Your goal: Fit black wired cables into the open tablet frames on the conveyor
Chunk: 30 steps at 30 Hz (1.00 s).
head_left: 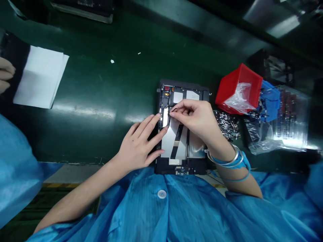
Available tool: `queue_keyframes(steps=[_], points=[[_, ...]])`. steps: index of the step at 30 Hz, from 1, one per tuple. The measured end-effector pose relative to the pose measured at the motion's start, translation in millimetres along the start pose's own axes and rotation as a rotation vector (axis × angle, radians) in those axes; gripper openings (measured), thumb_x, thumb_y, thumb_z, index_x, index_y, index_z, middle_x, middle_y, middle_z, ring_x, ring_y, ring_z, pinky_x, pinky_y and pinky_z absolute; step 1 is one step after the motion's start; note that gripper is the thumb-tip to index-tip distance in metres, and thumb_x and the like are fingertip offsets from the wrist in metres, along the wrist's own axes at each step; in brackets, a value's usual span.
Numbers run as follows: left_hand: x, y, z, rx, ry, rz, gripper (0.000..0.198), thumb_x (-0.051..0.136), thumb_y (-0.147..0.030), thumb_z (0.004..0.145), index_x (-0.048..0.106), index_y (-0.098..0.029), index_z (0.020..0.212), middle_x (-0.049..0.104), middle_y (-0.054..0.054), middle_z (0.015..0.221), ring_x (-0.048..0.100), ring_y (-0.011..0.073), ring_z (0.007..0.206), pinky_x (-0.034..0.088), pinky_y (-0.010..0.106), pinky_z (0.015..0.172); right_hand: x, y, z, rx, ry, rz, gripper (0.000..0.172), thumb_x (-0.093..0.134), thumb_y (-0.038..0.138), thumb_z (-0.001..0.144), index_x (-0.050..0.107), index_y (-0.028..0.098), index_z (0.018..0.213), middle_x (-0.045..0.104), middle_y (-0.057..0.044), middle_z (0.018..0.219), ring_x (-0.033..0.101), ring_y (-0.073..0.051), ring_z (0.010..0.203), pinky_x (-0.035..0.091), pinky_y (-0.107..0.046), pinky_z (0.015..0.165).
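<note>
An opened tablet (183,101) lies face down on the green belt, showing a black frame, circuit parts and a silver panel (168,139) crossed by black ribbon cables. My left hand (138,144) rests flat on its lower left, with the fingers spread and nothing in them. My right hand (194,117) is at the upper middle of the tablet. Its thumb and forefinger pinch a thin dark strip (173,110) over the tablet's inner parts. The fingers hide most of that strip. A blue wrist strap (228,163) and metal bangle circle my right wrist.
A co-worker's hand (5,74) lies beside white paper (40,75) at the far left of the green belt (101,74). To the right are a red bin (238,89), a heap of small metallic parts (227,124) and plastic bags (290,117).
</note>
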<state>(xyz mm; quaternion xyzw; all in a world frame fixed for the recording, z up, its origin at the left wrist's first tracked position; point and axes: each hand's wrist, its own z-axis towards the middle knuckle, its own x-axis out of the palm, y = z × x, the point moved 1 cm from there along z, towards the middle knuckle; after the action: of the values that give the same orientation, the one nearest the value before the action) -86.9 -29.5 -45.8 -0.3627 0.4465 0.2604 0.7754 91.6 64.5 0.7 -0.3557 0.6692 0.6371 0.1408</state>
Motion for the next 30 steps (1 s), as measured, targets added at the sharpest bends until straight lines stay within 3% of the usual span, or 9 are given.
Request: queue_keyframes(steps=[13, 17, 21, 25, 30], points=[[-3.5, 1, 3, 0.065, 0.039, 0.001, 0.052, 0.046, -0.041, 0.096, 0.047, -0.018, 0.143, 0.043, 0.016, 0.150, 0.042, 0.0354, 0.137, 0.033, 0.045, 0.107, 3, 2, -1, -0.045, -0.012, -0.155, 0.003, 0.067, 0.019, 0.076, 0.069, 0.018, 0.074, 0.058, 0.003, 0.057, 0.049, -0.010, 0.054, 0.036, -0.026, 0.057], [-2.2, 3, 6, 0.101, 0.069, -0.002, 0.052, 0.041, -0.041, 0.098, 0.046, -0.016, 0.143, 0.043, 0.015, 0.150, 0.040, 0.0348, 0.138, 0.031, 0.047, 0.108, 1, 3, -4, -0.092, -0.057, -0.262, 0.010, 0.066, 0.019, 0.079, 0.070, 0.020, 0.088, 0.060, 0.003, 0.061, 0.051, -0.011, 0.056, 0.037, -0.027, 0.058], [-2.4, 4, 8, 0.134, 0.082, 0.030, 0.053, 0.035, -0.041, 0.100, 0.047, -0.009, 0.141, 0.044, 0.015, 0.149, 0.037, 0.0337, 0.140, 0.029, 0.046, 0.109, -7, 2, -20, -0.288, -0.258, -0.514, 0.021, 0.058, 0.023, 0.088, 0.069, 0.022, 0.106, 0.063, -0.001, 0.067, 0.056, -0.016, 0.064, 0.039, -0.029, 0.061], [-3.0, 4, 10, 0.148, 0.106, 0.042, 0.054, 0.033, -0.041, 0.100, 0.047, -0.009, 0.141, 0.042, 0.014, 0.150, 0.034, 0.0323, 0.142, 0.027, 0.045, 0.111, -4, -7, -33, -0.571, -0.152, -0.739, 0.026, 0.048, 0.025, 0.095, 0.071, 0.023, 0.108, 0.064, -0.003, 0.070, 0.055, -0.017, 0.068, 0.036, -0.030, 0.057], [-5.7, 3, 6, 0.091, 0.084, -0.042, 0.055, 0.039, -0.043, 0.099, 0.039, -0.016, 0.147, 0.038, 0.015, 0.153, 0.029, 0.0321, 0.144, 0.029, 0.046, 0.111, -2, -12, -35, -0.610, -0.155, -0.776, 0.031, 0.047, 0.027, 0.096, 0.070, 0.018, 0.115, 0.066, -0.006, 0.072, 0.054, -0.019, 0.070, 0.034, -0.031, 0.055]])
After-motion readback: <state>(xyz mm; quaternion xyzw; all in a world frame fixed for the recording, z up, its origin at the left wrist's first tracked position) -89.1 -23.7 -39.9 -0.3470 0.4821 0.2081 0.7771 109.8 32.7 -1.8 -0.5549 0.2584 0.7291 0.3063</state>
